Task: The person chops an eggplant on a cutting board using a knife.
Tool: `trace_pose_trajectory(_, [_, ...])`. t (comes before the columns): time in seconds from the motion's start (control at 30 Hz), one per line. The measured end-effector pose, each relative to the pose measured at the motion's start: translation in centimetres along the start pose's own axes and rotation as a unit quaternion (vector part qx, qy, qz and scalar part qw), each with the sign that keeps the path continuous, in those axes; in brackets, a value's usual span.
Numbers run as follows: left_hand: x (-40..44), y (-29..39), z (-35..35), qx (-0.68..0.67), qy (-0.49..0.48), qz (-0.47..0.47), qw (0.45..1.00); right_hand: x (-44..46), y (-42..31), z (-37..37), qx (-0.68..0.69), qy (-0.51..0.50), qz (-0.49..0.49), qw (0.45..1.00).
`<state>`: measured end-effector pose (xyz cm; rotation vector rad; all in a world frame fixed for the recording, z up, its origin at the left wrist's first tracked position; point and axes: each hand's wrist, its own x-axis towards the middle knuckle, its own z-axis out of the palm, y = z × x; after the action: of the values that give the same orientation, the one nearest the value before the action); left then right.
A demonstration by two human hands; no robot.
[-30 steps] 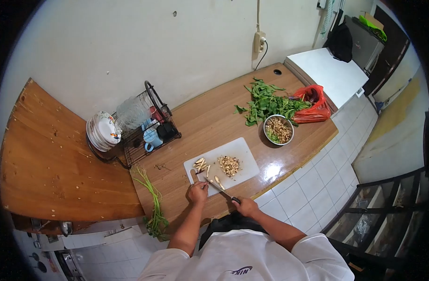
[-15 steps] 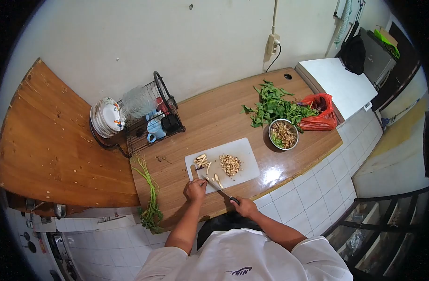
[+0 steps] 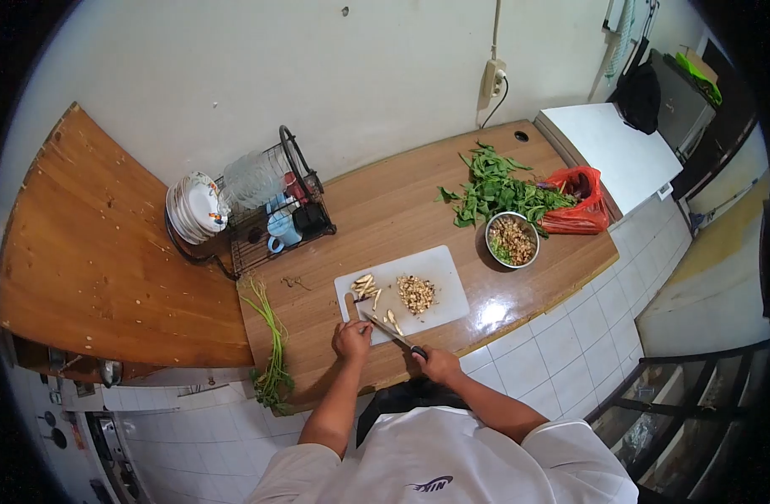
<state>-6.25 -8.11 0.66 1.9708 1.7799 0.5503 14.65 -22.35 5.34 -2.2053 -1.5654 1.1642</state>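
Note:
My right hand (image 3: pixel 438 364) is wrapped round the black handle of a kitchen knife (image 3: pixel 392 332). The blade slants up and left over the near edge of a white cutting board (image 3: pixel 450 284), its tip close to my left fingers. At the board's near left corner, my left hand (image 3: pixel 351 339) has its fingers bent together; whatever they pinch is too small to make out. Pale, finger-like pieces (image 3: pixel 364 286) lie on the left of the board, with a few more (image 3: pixel 392 319) just beyond the blade. A heap of small chopped bits (image 3: pixel 416 294) sits mid-board.
A metal bowl (image 3: pixel 512 266) of chopped food stands to the right, beside leafy greens (image 3: pixel 494 189) and a red plastic bag (image 3: pixel 580 220). Green stalks (image 3: pixel 274 353) lie at the left. Behind them stands a dish rack (image 3: pixel 255 250) with plates (image 3: pixel 196 210), glasses and cups.
The knife blade has turned slightly, showing more of its flat side, and its tip has shifted a little up and left. My left hand stays at the board's corner.

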Motion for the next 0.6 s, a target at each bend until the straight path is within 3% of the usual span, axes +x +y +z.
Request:
trace_pose_trajectory(0.2, [0.7, 0.5, -1.0, 0.024, -0.007, -0.009, 1.0, 0.7, -0.1, 0.0, -0.006, -0.033, 0.012, 0.999])
trace_pose_trajectory(0.4, [0.3, 0.7, -0.5, -0.004, 0.008, -0.024, 1.0, -0.5, 0.6, 0.0, 0.014, 0.008, -0.001, 1.0])
trace_pose_trajectory(0.47, [0.3, 0.6, -0.6, -0.001, 0.026, -0.012, 1.0, -0.3, 0.0, -0.3, 0.001, -0.042, 0.027, 0.999])
trace_pose_trajectory(0.6, [0.4, 0.5, -0.8, -0.007, -0.013, -0.034, 0.999, 0.7, -0.5, -0.1, -0.006, -0.035, 0.029, 0.999])
